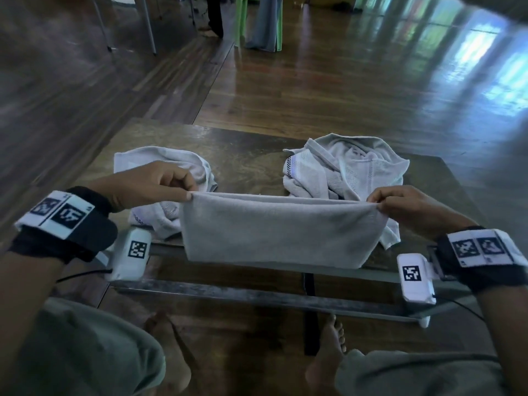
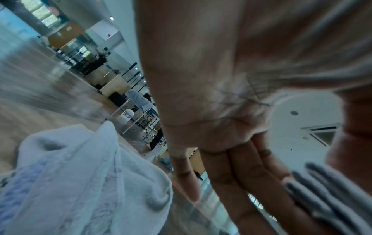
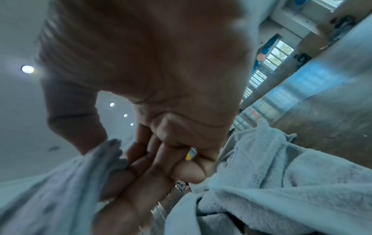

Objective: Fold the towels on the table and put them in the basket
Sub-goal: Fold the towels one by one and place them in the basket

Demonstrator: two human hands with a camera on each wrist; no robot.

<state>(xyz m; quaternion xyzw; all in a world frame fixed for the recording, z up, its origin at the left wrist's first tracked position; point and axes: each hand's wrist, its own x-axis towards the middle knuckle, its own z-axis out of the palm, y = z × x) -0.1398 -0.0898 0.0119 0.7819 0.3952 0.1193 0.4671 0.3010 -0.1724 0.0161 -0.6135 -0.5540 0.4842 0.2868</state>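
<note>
A grey towel [image 1: 281, 231], folded over, hangs stretched between my hands above the near edge of the wooden table [image 1: 245, 160]. My left hand [image 1: 160, 184] pinches its left top corner and my right hand [image 1: 400, 201] pinches the right one. In the left wrist view the towel's corner [image 2: 322, 195] lies against my left fingers [image 2: 247, 178]. The right wrist view has its other corner [image 3: 84, 171] beside my right fingers [image 3: 153, 168]. Two crumpled pale towels lie on the table: one at the left [image 1: 165, 164], one at the right [image 1: 348, 167]. No basket is in view.
A metal frame rail [image 1: 257, 295] runs under the table's near edge, above my bare feet [image 1: 328, 347]. Chair legs [image 1: 148, 27], a green chair [image 1: 243, 21] and a standing person's legs [image 1: 214, 15] are far back on the wooden floor.
</note>
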